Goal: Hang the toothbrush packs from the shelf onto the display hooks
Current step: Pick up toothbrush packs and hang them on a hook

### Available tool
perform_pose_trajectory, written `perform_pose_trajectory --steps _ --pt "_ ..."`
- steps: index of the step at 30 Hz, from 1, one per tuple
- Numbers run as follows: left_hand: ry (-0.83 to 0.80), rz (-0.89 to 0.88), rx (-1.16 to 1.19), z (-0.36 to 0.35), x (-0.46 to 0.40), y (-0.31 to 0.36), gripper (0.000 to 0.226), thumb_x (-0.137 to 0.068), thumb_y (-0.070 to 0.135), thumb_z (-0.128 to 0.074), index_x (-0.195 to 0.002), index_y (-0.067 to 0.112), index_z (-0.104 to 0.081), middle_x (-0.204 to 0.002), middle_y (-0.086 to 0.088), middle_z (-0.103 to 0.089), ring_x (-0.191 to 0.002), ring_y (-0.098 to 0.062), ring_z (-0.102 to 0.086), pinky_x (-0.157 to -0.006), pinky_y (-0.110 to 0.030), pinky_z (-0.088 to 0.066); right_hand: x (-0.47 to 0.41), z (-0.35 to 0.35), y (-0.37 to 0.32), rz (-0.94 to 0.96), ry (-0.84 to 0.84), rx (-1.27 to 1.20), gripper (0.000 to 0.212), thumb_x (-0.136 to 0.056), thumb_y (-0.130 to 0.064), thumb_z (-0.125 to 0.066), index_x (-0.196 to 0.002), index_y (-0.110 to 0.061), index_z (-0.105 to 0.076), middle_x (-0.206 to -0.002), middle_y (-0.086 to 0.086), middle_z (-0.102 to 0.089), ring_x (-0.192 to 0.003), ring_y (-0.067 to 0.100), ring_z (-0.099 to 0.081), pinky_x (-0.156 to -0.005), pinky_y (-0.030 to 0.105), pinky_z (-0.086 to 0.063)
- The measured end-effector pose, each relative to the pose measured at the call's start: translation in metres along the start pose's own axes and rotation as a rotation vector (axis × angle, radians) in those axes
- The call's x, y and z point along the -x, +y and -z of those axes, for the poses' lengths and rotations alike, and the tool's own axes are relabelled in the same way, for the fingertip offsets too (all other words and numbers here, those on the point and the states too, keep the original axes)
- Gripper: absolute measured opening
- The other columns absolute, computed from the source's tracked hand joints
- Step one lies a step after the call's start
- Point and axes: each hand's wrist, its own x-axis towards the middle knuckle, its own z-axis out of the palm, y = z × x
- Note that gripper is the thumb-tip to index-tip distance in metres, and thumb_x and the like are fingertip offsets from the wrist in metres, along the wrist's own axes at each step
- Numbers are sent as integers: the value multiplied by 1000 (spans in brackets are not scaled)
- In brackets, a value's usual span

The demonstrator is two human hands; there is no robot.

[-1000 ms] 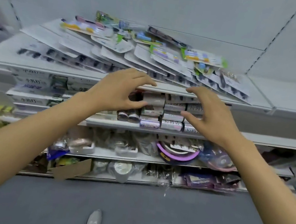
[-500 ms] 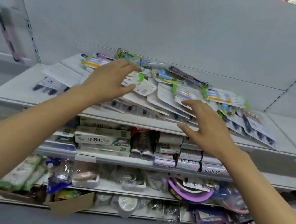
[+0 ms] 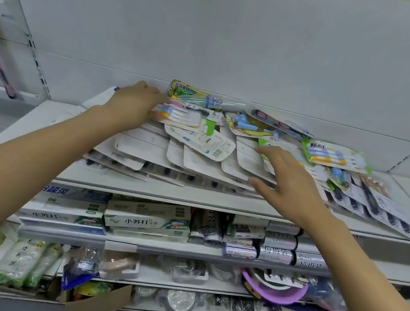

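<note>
nearest: lower shelves held toothpaste boxes [image 3: 146, 222] and bagged goods, none of it part of the job. above that, the shelf [image 3: 160, 190] carried the toothbrush packs [image 3: 199, 151], a loose fanned heap, many face down and overlapping. right hand [image 3: 288, 188] hovered over the heap's right-front area, fingers spread apart, clamped on nothing; contact with the cards beneath could not be confirmed. further back, left hand [image 3: 132, 106] lay on the back-left of the heap, fingers curled onto the end of a multi-brush pack [image 3: 183, 117]; whether it was actually pinched could not be told. no display hooks were in view, only the blank back panel [image 3: 217, 36]. judgement: step in hand was picking a pack. best to take the topmost one, since pulling from below would likely slide the heap toward the front edge. pinch near the hang-hole end, steady neighbours with the free hand, lift up rather than drag.
</note>
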Motion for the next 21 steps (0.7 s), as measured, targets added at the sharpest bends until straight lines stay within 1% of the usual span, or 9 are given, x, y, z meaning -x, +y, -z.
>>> perform_pose_trajectory --steps 5,9,11,13,15,18,21 --pt "-11 -1 16 1 -6 -2 46 -92 36 -66 -136 25 -57 -129 -7 -57 -117 -30 -47 -90 -43 -45 -22 -7 5 26 -10 -14 53 -94 -44 -60 -140 -23 -44 -141 -5 -51 -130 17 -46 -87 31 -43" --pt "-13 20 108 2 -8 -5 46 -90 33 -69 -134 26 -59 -122 -6 -56 -114 -26 -46 -85 -37 -42 -38 -8 7 59 -13 -27 53 -94 -41 -60 -141 -23 -44 -143 -5 -50 -131 16 -45 -85 27 -38" --pt "-17 15 152 4 -7 -7 47 -90 30 -70 -135 25 -59 -120 -5 -54 -107 -20 -44 -80 -31 -35 -48 -9 8 81 -29 -34 53 -95 -41 -60 -142 -23 -44 -143 -4 -50 -130 17 -45 -86 29 -41" --pt "-15 0 165 6 -5 -7 49 -90 26 -70 -137 26 -57 -118 -4 -52 -99 -15 -38 -78 -29 -31 -59 -8 8 102 -43 -60 53 -95 -42 -60 -142 -22 -44 -141 -3 -51 -130 19 -47 -92 35 -47" --pt "-7 -13 168 7 -2 -9 51 -90 24 -70 -139 26 -56 -118 -6 -52 -98 -18 -40 -78 -28 -31 -71 -9 5 111 -44 -109 52 -95 -41 -59 -140 -20 -46 -140 -2 -52 -128 20 -50 -97 39 -48" --pt "20 -22 148 9 6 -15 51 -92 23 -68 -141 23 -54 -119 -8 -52 -103 -27 -46 -80 -28 -32 -89 -14 -4 105 -54 -170 49 -97 -41 -57 -139 -17 -49 -138 0 -55 -126 21 -53 -102 38 -45" --pt "58 -22 155 10 14 -21 47 -91 22 -68 -137 21 -58 -117 -8 -53 -104 -30 -47 -82 -29 -33 -105 -23 -20 79 -117 -180 49 -97 -43 -58 -136 -14 -52 -133 3 -60 -121 22 -56 -100 36 -44"
